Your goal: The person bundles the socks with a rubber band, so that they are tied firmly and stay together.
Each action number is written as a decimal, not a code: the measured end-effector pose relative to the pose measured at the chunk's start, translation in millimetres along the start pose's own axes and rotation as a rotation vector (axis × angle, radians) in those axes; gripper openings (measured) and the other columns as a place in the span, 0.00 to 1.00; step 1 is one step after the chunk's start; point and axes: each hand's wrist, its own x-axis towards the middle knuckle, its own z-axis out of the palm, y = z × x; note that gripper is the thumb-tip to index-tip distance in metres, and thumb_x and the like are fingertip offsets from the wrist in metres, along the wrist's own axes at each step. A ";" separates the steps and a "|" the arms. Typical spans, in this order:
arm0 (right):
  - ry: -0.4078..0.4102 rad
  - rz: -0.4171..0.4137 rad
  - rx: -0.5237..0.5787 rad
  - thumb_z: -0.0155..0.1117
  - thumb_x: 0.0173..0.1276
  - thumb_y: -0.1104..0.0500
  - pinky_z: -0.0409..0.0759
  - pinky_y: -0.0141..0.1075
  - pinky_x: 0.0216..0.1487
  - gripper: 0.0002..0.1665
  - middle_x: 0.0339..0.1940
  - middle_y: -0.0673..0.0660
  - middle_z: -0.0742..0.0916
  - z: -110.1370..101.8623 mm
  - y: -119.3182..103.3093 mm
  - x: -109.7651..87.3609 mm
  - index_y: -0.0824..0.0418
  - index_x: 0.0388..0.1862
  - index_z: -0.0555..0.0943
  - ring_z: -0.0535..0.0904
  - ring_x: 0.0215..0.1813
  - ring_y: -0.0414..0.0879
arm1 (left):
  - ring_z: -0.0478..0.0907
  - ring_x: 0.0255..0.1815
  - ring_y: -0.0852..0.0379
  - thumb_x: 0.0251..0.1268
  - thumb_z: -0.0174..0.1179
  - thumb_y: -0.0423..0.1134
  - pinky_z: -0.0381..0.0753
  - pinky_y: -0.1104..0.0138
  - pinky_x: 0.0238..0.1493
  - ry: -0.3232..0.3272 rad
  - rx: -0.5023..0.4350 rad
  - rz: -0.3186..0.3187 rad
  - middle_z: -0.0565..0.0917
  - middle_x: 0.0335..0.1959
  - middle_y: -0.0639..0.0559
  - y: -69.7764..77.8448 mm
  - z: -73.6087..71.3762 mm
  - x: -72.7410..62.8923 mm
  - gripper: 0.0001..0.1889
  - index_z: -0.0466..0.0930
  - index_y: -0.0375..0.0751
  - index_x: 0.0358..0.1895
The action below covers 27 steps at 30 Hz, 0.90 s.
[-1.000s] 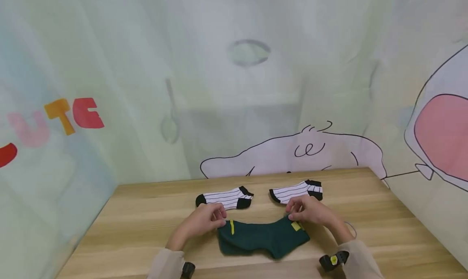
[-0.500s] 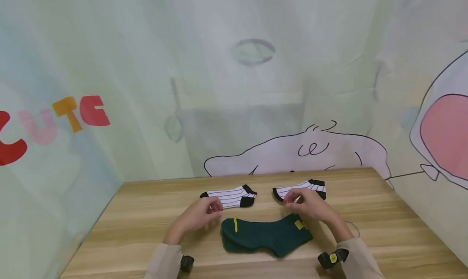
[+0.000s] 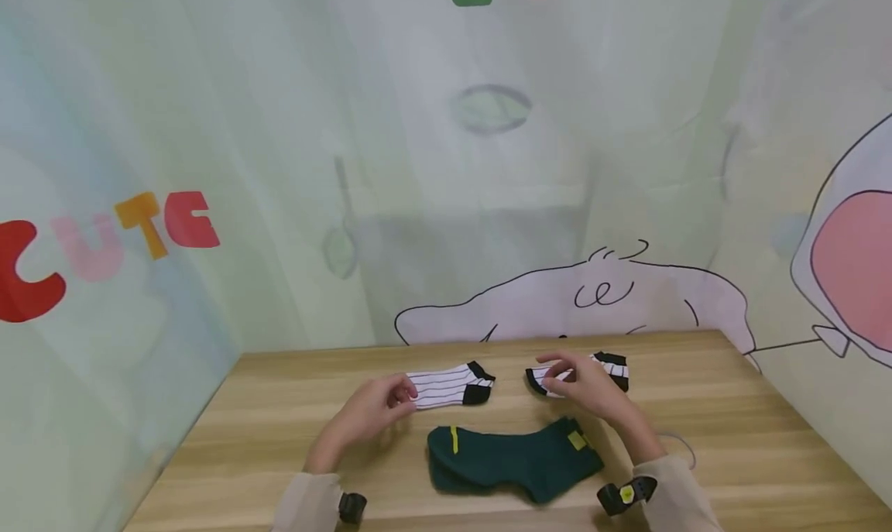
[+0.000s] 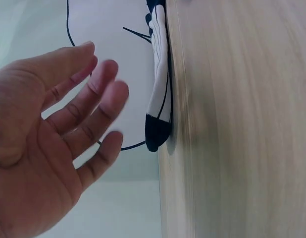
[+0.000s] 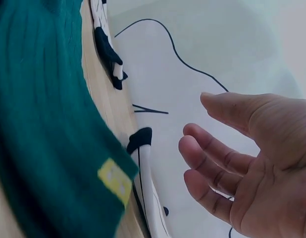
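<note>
A dark green sock point(image 3: 512, 461) with yellow marks lies flat near the front of the table. Behind it are two white striped ankle socks with black toes and heels. My left hand point(image 3: 379, 404) hovers over the toe of the left striped sock point(image 3: 446, 386), hiding it in the head view; its fingers are loosely bent and hold nothing. Over the right striped sock point(image 3: 617, 369) is my right hand point(image 3: 585, 383), covering its middle, thumb and fingers apart. In the left wrist view, the striped sock's black toe point(image 4: 158, 133) shows beyond the fingers, clear of them.
The socks lie on a wooden table point(image 3: 293, 408). A printed cloth backdrop point(image 3: 446, 176) with cartoon drawings and letters rises behind its far edge. By the right forearm a thin grey loop point(image 3: 681, 445) shows.
Both hands have let go of the green sock's upper edge and moved back from it toward the striped socks. The green sock stays flat, and the head view has shifted slightly.
</note>
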 end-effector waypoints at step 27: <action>0.020 0.009 0.032 0.66 0.70 0.63 0.82 0.42 0.41 0.17 0.42 0.55 0.88 31.4 -18.9 37.2 0.59 0.57 0.82 0.83 0.40 0.47 | 0.76 0.36 0.58 0.65 0.66 0.33 0.79 0.63 0.40 0.132 0.092 -0.071 0.82 0.37 0.53 -3.5 3.1 -2.6 0.08 0.80 0.39 0.43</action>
